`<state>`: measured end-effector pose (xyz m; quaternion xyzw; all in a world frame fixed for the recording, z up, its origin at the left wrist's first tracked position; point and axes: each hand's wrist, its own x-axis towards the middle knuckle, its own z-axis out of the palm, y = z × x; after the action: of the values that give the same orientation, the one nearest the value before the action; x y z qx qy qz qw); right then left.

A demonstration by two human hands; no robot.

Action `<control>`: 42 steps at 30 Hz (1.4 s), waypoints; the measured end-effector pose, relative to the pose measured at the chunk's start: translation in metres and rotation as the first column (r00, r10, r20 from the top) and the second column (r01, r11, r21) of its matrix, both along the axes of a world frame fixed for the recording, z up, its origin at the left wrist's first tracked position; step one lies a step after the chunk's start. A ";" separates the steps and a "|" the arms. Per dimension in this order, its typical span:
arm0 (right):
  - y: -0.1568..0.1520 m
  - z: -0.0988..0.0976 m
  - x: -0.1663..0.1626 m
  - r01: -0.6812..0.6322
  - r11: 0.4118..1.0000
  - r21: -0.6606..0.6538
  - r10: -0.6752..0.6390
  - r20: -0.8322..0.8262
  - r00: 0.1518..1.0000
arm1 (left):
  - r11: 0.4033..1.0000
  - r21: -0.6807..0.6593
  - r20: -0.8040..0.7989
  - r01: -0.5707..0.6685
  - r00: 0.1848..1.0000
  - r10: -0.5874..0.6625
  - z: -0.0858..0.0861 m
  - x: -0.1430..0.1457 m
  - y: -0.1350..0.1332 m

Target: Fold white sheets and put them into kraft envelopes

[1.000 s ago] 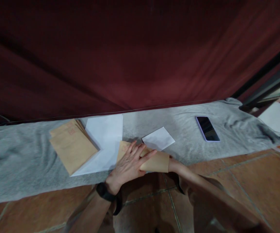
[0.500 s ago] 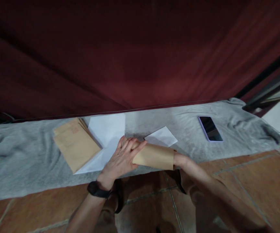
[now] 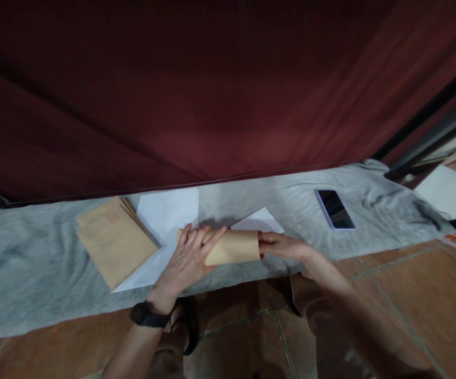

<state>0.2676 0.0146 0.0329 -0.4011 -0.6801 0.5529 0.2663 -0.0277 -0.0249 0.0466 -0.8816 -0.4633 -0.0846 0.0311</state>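
A brown paper envelope (image 3: pixel 234 247) bulges over the grey cloth, its open end facing right. My left hand (image 3: pixel 190 255) lies across its left part, fingers over the top and holding it. At the mouth of the envelope is my right hand (image 3: pixel 281 245), its fingertips inside and hidden by the paper. Behind the envelope a folded white paper (image 3: pixel 261 218) lies on the cloth, partly covered. To the left, several brown envelopes (image 3: pixel 119 247) rest in a stack on white paper sheets (image 3: pixel 170 210).
Grey cloth (image 3: pixel 34 263) covers the long low surface. A phone with a purple edge (image 3: pixel 335 209) lies at right. Behind hangs a dark red curtain (image 3: pixel 228 105). A white sheet (image 3: pixel 449 192) is at far right, and tiled floor (image 3: pixel 394 273) lies in front.
My right hand has drawn back to the right out of the envelope, from wrist-deep to only the fingertips inside. My left hand stays on the envelope. The view has shifted slightly.
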 end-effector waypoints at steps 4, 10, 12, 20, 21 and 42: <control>0.018 -0.004 0.022 -0.012 0.965 -0.262 -0.027 -0.147 0.989 | 0.998 0.018 0.006 -0.060 0.998 0.060 0.000 -0.010 0.005; 0.038 -0.029 0.039 0.527 0.803 0.276 -0.590 0.254 0.766 | 0.993 0.024 0.032 -0.114 0.993 0.113 -0.004 -0.016 0.009; 0.035 -0.038 0.036 0.478 0.764 0.434 -0.634 0.366 0.682 | 0.993 0.009 0.036 -0.118 0.992 0.118 -0.007 -0.017 0.010; 0.026 -0.044 0.020 0.359 0.773 0.522 -0.628 0.549 0.552 | 0.984 -0.065 0.035 -0.168 0.985 0.170 -0.013 -0.022 0.013; 0.027 -0.043 0.021 0.361 0.780 0.511 -0.620 0.555 0.555 | 0.983 -0.070 0.035 -0.170 0.984 0.173 -0.013 -0.022 0.013; 0.057 -0.017 0.046 0.663 0.745 -0.075 -0.639 -0.364 0.678 | 0.929 -0.256 0.067 -0.268 0.954 0.293 -0.013 -0.027 0.016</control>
<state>0.3137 0.0713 0.0158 -0.4973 -0.4477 0.4647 0.5799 -0.0547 -0.0086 0.0337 -0.7977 -0.5925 -0.0673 -0.0899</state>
